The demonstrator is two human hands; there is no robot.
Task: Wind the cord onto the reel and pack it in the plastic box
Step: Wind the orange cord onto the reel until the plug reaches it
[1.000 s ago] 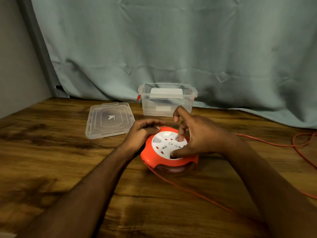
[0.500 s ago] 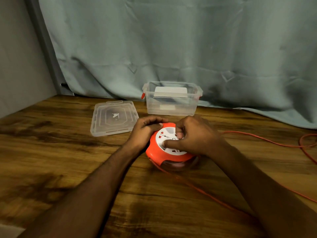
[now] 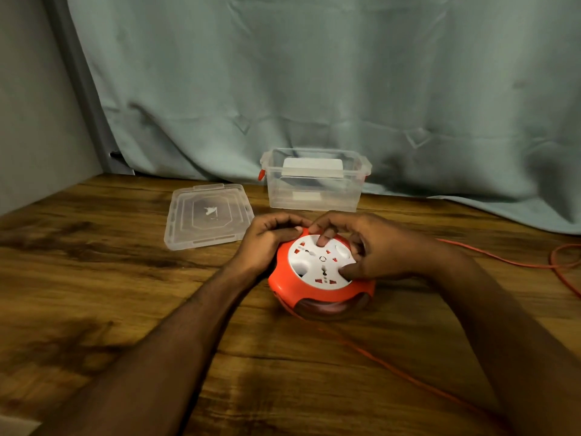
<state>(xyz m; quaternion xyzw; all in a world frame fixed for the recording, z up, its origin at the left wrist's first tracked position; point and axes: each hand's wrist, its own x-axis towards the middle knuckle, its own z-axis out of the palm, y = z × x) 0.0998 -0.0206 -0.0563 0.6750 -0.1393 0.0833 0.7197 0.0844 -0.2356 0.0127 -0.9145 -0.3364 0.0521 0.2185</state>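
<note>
Left hand [image 3: 267, 243]: fingers curled, clamped on the far-left rim of the orange reel [image 3: 320, 289]. Right hand [image 3: 374, 247]: fingertips pressed on the reel's white socket face, thumb at its near edge. Reel: flat on the wooden worktop [image 3: 94, 294]. Orange cord [image 3: 393, 366]: trails from the reel's front toward the right. Plastic box [image 3: 314, 190]: open, just behind the hands. Lid [image 3: 207, 218]: flat, left of the box.
</note>
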